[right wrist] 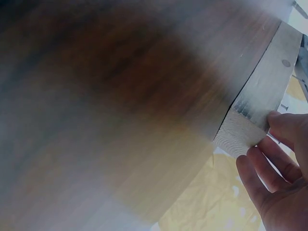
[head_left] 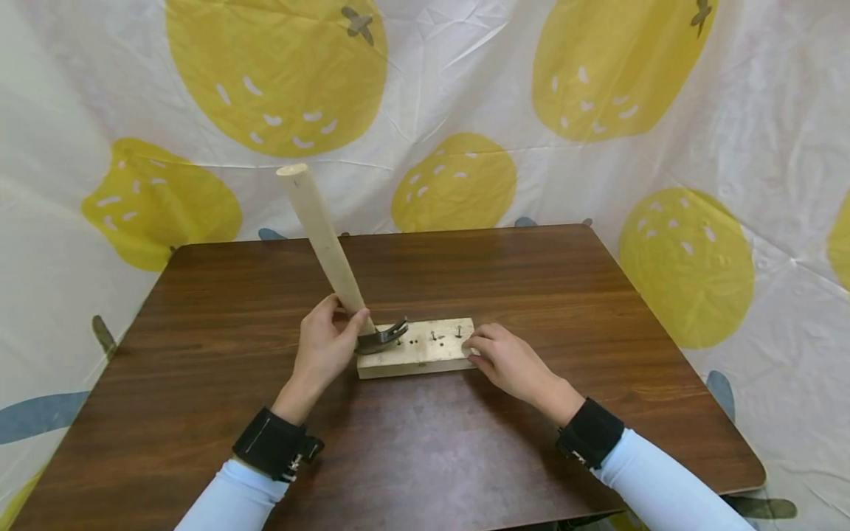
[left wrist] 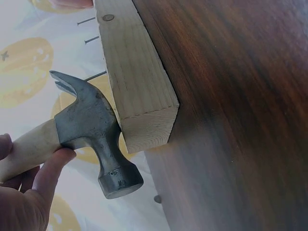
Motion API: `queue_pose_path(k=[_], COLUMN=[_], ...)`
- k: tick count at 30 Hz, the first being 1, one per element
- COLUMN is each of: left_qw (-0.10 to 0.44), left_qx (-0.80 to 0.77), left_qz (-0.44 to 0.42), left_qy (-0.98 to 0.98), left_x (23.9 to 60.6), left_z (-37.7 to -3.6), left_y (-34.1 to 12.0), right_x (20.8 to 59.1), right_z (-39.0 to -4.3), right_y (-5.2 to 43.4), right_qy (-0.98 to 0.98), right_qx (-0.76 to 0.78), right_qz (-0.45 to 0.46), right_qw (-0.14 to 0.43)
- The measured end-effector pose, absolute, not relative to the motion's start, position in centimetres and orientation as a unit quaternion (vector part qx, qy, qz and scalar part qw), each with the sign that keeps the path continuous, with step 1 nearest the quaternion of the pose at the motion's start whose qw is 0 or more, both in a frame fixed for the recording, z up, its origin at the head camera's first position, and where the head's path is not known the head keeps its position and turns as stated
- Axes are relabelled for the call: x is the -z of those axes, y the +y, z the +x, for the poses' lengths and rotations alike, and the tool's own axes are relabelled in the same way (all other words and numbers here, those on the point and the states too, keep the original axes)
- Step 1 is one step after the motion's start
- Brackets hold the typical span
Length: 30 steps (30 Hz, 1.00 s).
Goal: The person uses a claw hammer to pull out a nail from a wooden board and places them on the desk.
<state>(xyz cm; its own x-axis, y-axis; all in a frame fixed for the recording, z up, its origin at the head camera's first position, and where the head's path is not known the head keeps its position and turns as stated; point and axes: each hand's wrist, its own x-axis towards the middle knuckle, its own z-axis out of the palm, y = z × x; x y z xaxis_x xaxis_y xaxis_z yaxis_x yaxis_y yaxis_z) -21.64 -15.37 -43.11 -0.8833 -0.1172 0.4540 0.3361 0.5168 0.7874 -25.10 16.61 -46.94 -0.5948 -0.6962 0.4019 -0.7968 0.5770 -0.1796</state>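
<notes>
Head view: the left hand (head_left: 324,339) pinches a wooden-handled, dark steel claw hammer (head_left: 334,262), tilted at a pale rectangular wooden block (head_left: 421,366) on the brown table (head_left: 226,354); a loose pinch could topple it, and a slack right hand (head_left: 510,361) let the block swing. Left wrist: hammer's head scuffed, claw near a thin metal nail (left wrist: 95,76). Right wrist: the right hand pinches the block's ringed end.

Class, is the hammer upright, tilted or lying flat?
Tilted: in the head view, the hammer's handle leans leftward as it rises; the left hand holds it near the hammer's head.
</notes>
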Motion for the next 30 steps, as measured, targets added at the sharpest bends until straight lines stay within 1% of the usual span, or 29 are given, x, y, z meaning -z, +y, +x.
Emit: queue_pose_path(k=[11,18,26,30], left_qw=[0.234,0.213,0.212,0.204], left_qx=[0.538,0.595,0.601,0.603], left_qz=[-0.033,-0.014,-0.028,-0.02], left_qy=[-0.809,-0.775,-0.771,-0.771], left_x=[43.8,44.1,44.0,43.8], left_z=[-21.3,-21.3,-21.4,-21.3], left_y=[-16.0,-16.1,-15.8,-15.7], right_x=[47.1,47.2,46.8,46.2], right_z=[-25.1,-25.1,-25.3,-25.5], right_y=[16.7,16.6,16.5,16.1], right_qy=[-0.877,-0.875,-0.876,-0.877], right_qx=[-0.175,-0.177,-0.172,-0.176], right_qz=[0.424,0.427,0.427,0.422], right_qw=[0.146,0.146,0.145,0.146])
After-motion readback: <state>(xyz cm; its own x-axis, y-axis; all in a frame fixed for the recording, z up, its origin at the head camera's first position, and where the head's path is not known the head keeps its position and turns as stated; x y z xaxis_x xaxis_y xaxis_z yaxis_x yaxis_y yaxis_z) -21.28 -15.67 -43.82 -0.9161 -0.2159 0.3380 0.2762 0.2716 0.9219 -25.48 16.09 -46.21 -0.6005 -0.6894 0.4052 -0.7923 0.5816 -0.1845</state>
